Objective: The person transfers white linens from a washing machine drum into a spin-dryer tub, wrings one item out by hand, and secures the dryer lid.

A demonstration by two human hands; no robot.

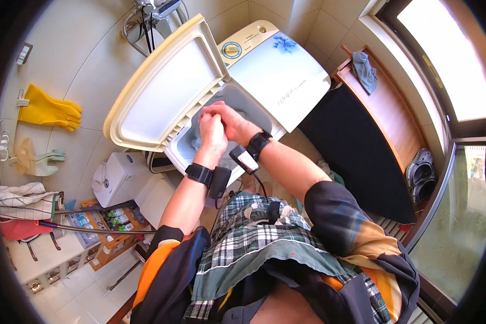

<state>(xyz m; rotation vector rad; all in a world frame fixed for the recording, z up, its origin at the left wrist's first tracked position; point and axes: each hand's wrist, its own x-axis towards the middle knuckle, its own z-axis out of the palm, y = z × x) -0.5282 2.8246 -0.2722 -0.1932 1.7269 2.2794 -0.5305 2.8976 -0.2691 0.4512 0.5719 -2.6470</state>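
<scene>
Both of my hands are together over the open tub (184, 141) of a twin-tub washing machine. My left hand (213, 134) is closed, its fingers mostly hidden. Against it, my right hand (233, 121) is curled, with its fingers meeting the left hand. Whatever lies between them, if anything, cannot be made out. Pale, whitish material shows inside the tub beneath my hands, partly hidden by them. The tub's cream-rimmed lid (170, 89) stands raised on the left. Beside the tub, the machine's white cover (286, 75) is down, near a round dial (231, 50).
Yellow rubber gloves (49, 108) hang on the left wall above paler gloves (40, 159). A white toilet (119, 178) stands left of the machine. To the right are a wooden cabinet (386, 102) with a grey cloth (364, 73), a black panel (356, 156) and dark clogs (420, 175).
</scene>
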